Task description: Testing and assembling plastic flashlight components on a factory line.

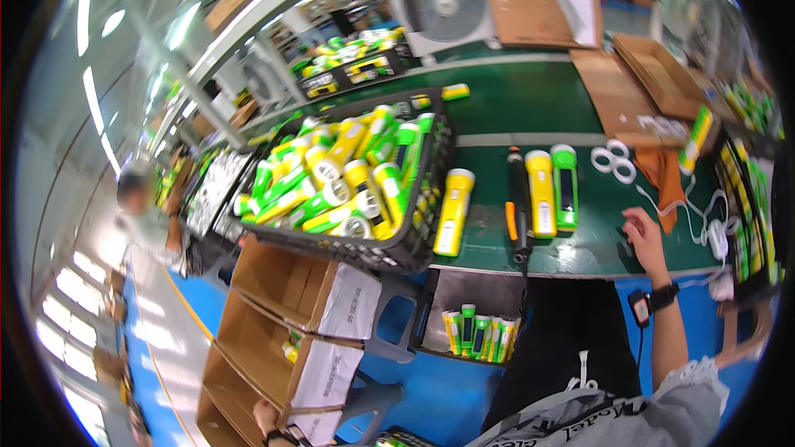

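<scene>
At the lower left my left hand (265,417) is by the edge of an open cardboard box (225,401); its fingers are too small and partly hidden to read. My right hand (644,236) is over the green tabletop near its front edge, empty, with loosely bent fingers apart. Left of it a yellow flashlight (541,194) and a green flashlight (565,189) lie side by side. Next to them lies a black and orange electric screwdriver (517,205). Another yellow flashlight (454,213) lies beside a black crate (426,228) heaped with green and yellow flashlights.
White rings (613,162), an orange cloth (659,178) and a white cable (691,207) lie on the right. A crate of flashlights (749,207) stands at the right edge. Below the table, an open container (476,288) holds several flashlights. A person (141,207) is at far left.
</scene>
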The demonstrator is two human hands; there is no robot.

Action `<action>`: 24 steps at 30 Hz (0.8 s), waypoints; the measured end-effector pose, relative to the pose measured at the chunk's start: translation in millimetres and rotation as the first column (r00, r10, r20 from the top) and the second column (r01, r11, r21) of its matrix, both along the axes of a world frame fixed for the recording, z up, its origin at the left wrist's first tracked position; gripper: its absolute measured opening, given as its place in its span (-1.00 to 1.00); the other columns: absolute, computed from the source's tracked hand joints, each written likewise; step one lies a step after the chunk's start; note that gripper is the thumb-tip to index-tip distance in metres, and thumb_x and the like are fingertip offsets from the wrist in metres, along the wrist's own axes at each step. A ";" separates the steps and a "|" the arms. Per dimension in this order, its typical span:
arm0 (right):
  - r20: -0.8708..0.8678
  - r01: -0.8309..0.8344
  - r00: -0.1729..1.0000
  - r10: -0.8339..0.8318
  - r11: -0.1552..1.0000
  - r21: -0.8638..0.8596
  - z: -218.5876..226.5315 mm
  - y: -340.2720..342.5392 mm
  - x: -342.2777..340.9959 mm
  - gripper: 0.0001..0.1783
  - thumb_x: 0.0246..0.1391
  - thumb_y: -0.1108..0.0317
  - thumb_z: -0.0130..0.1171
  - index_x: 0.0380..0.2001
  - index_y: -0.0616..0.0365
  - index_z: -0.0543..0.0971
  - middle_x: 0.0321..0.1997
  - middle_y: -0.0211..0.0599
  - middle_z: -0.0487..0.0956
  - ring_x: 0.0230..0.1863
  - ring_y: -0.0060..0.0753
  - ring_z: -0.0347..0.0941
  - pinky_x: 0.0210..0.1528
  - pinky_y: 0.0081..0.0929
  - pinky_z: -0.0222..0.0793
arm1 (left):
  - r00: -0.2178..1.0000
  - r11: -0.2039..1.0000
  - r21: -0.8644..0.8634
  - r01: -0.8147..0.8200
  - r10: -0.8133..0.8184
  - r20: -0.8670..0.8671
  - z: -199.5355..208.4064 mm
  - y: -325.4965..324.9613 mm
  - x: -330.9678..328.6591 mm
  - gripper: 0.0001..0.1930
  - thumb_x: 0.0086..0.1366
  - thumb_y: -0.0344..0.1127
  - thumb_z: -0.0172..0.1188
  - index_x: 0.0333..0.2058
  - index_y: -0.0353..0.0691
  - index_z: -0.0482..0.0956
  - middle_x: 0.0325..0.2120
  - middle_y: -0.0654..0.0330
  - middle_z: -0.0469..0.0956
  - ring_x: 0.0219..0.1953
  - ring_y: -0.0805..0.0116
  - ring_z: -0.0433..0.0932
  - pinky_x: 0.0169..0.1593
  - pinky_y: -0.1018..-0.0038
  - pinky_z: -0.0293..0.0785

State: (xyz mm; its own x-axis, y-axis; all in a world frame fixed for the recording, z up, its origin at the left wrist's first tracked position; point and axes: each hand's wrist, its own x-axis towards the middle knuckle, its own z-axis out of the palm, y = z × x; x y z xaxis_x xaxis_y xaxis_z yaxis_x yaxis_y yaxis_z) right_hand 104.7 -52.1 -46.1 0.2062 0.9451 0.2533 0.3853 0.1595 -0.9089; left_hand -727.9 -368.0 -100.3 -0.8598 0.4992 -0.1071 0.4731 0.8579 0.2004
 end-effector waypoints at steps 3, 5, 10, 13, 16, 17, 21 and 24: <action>0.079 0.055 0.995 -0.058 0.998 0.044 8.1 -7.3 2.4 -0.85 -0.09 0.52 0.03 -0.36 0.22 0.45 -0.57 -0.44 0.41 -0.59 -0.71 0.26 -0.54 -0.69 0.19 | 0.654 0.684 0.642 0.347 0.314 -0.688 75.5 50.6 46.5 -0.88 -0.02 -0.40 0.02 -0.46 -0.21 0.49 -0.53 0.07 0.50 -0.51 0.04 0.45 -0.41 0.26 0.36; 0.176 -0.005 0.984 0.009 1.000 -0.020 13.8 -5.4 1.8 -0.87 -0.12 0.48 0.06 -0.41 0.21 0.47 -0.58 -0.39 0.41 -0.65 -0.63 0.24 -0.57 -0.64 0.17 | 0.700 0.683 0.569 0.458 0.117 -0.704 158.3 117.9 173.1 -0.89 0.11 -0.46 -0.02 -0.43 -0.35 0.47 -0.50 0.11 0.50 -0.42 0.16 0.47 -0.30 0.39 0.40; 0.340 -0.085 0.938 0.068 0.996 0.034 14.2 -0.2 -6.6 -0.84 -0.22 0.42 0.11 -0.44 0.13 0.50 -0.55 -0.32 0.42 -0.64 -0.42 0.29 -0.58 -0.53 0.21 | -0.104 -0.121 -0.011 0.993 -0.803 -0.587 260.1 252.3 417.3 -0.85 -0.06 -0.43 0.07 -0.43 -0.16 0.49 -0.59 0.20 0.45 -0.58 0.16 0.41 -0.49 0.35 0.32; 0.357 -0.086 0.931 0.081 0.996 -0.001 20.8 -3.8 -2.0 -0.84 -0.22 0.39 0.11 -0.45 0.11 0.51 -0.56 -0.33 0.42 -0.59 -0.38 0.33 -0.53 -0.51 0.26 | -0.519 -0.485 -0.186 0.855 -0.807 -0.284 261.3 363.4 510.5 -0.81 -0.01 -0.31 0.12 -0.35 -0.09 0.44 -0.55 0.27 0.39 -0.52 0.32 0.40 -0.52 0.42 0.32; 0.355 -0.103 0.929 0.102 0.995 -0.018 20.4 -4.7 -2.4 -0.84 -0.21 0.35 0.12 -0.45 0.09 0.51 -0.56 -0.32 0.44 -0.50 -0.26 0.38 -0.44 -0.43 0.32 | -0.446 -0.446 -0.075 0.892 -0.895 0.015 242.1 508.2 570.8 -0.78 0.13 -0.25 0.01 -0.23 -0.10 0.44 -0.44 0.13 0.51 -0.39 0.10 0.49 -0.37 0.29 0.40; 0.328 -0.127 0.935 0.136 0.991 -0.048 19.4 -3.9 -0.5 -0.83 -0.21 0.34 0.13 -0.45 0.09 0.52 -0.55 -0.32 0.46 -0.48 -0.23 0.40 -0.41 -0.40 0.33 | -0.308 -0.305 -0.128 0.944 -0.951 -0.002 223.8 569.8 578.9 -0.77 0.10 -0.30 0.01 -0.23 -0.08 0.46 -0.41 0.09 0.51 -0.37 0.13 0.50 -0.35 0.27 0.42; 0.200 -0.250 0.951 0.237 0.967 0.046 11.5 -7.4 9.6 -0.85 -0.15 0.30 0.12 -0.45 0.07 0.55 -0.57 -0.31 0.47 -0.53 -0.29 0.40 -0.47 -0.45 0.32 | 0.007 0.208 -0.354 0.912 -0.869 -0.494 167.6 727.3 536.4 -0.63 0.08 -0.41 -0.05 -0.08 -0.09 0.34 -0.05 0.06 0.34 -0.15 0.03 0.45 -0.19 0.20 0.42; 0.196 -0.119 0.974 0.112 0.993 0.024 22.7 -10.8 8.6 -0.82 -0.18 0.33 0.16 -0.41 0.10 0.52 -0.54 -0.24 0.46 -0.43 -0.19 0.42 -0.34 -0.34 0.31 | 0.280 0.396 -0.192 0.898 -0.851 -0.444 113.7 789.3 554.0 -0.46 0.07 -0.44 -0.06 0.08 0.01 0.15 0.22 0.09 -0.08 -0.12 0.02 0.46 -0.15 0.22 0.43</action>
State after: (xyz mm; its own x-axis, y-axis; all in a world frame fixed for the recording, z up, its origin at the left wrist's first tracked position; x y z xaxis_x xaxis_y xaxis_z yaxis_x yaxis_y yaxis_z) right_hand 113.3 -62.9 -23.3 0.0396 0.9495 0.3112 0.5308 0.2439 -0.8117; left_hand -173.8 421.3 13.4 0.1706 0.9664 0.1923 0.9709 -0.1316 -0.2001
